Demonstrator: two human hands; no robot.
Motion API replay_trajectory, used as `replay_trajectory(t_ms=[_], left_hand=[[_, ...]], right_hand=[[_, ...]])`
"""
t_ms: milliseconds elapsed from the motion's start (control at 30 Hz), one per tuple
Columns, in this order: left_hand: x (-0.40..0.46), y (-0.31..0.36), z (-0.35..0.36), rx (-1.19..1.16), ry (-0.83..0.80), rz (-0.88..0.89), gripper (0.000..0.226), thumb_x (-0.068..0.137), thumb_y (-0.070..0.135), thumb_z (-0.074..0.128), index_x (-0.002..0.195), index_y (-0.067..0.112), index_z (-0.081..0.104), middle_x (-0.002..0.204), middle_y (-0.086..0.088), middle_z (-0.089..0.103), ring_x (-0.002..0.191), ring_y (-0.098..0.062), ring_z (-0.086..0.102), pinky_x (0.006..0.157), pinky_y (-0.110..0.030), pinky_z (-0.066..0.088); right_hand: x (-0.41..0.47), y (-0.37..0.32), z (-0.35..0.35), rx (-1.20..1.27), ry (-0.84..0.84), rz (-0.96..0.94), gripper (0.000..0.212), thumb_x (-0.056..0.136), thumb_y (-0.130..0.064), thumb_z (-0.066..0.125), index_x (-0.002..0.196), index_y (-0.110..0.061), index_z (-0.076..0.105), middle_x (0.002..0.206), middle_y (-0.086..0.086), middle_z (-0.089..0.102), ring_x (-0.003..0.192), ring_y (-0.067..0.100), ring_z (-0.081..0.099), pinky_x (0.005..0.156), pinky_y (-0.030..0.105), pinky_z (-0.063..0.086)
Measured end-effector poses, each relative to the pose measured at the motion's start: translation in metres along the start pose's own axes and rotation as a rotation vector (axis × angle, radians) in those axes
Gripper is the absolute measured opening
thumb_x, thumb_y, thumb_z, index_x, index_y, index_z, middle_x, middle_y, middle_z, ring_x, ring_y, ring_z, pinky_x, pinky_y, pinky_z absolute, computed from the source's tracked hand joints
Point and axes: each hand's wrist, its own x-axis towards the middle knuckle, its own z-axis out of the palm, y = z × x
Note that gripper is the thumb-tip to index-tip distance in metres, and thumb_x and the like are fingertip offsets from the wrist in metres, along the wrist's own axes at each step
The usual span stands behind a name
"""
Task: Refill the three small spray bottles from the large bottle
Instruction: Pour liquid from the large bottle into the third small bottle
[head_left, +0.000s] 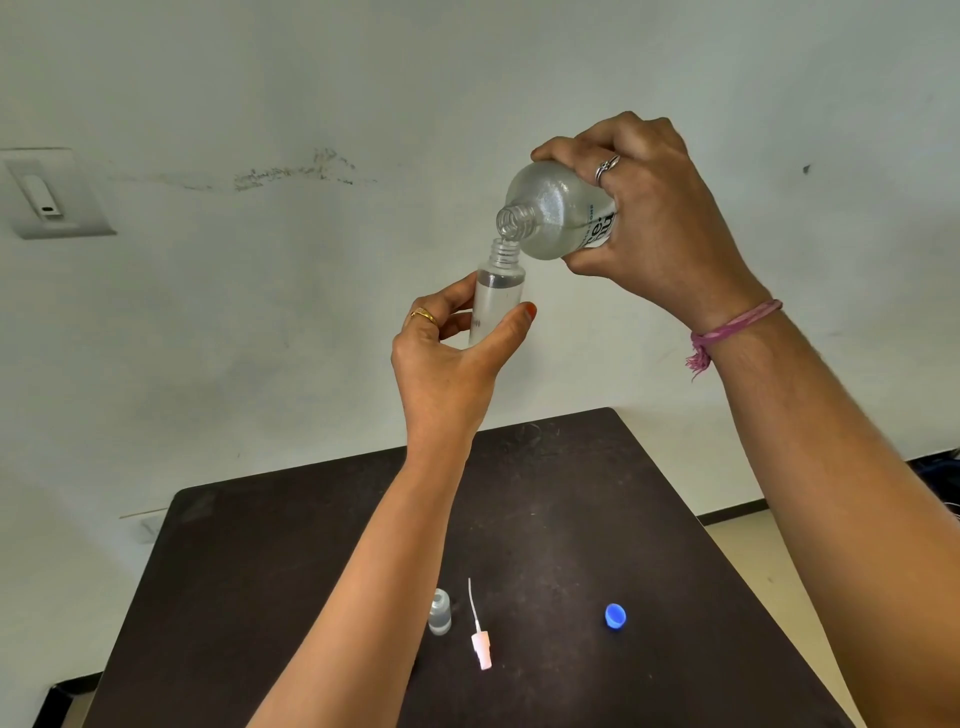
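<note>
Closest to the camera are the two forearms, both raised up and reaching forward over a dark table (649, 519), the right one coming in steeply from the lower right edge with a pink thread bracelet (727, 330) on the wrist. The right hand (654, 228) is wrapped around the body of the large bottle (550, 213), fingers curled over the top and thumb underneath, tipping it so the open neck points down and to the left. Just below and left of that hand, the left hand (447, 358) grips a small spray bottle (496, 296) upright between the thumb and the fingers, thumb tip showing an orange nail. The big bottle's mouth is right at the small bottle's threaded opening, basically touching it, and the small one looks nearly full of clear liquid. There's a ring on each hand. Way down below the left forearm, on the table, sits another small bottle (440, 613), partly hidden by the arm, and just right of it lies a white spray pump (479, 639) with its thin tube. A blue cap (615, 617) lies further right, well under the right hand.
</note>
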Motion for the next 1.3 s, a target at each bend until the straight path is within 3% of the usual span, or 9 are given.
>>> replay_trajectory(t_ms=[1300], left_hand=[[0.0010,-0.0014,0.0011,-0.020,-0.010,0.000,0.043,0.070,0.029,0.087,0.108,0.029,0.068,0.104,0.005,0.069,0.092,-0.011,0.064,0.078,-0.046,0.060]], right_hand=[[-0.0019,0.0002,-0.0044,0.005,-0.013,0.024,0.068,0.067,-0.015,0.077,0.129,-0.029,0.055,0.119,0.003,0.052,0.112,0.025,0.044,0.081,0.039,0.051]])
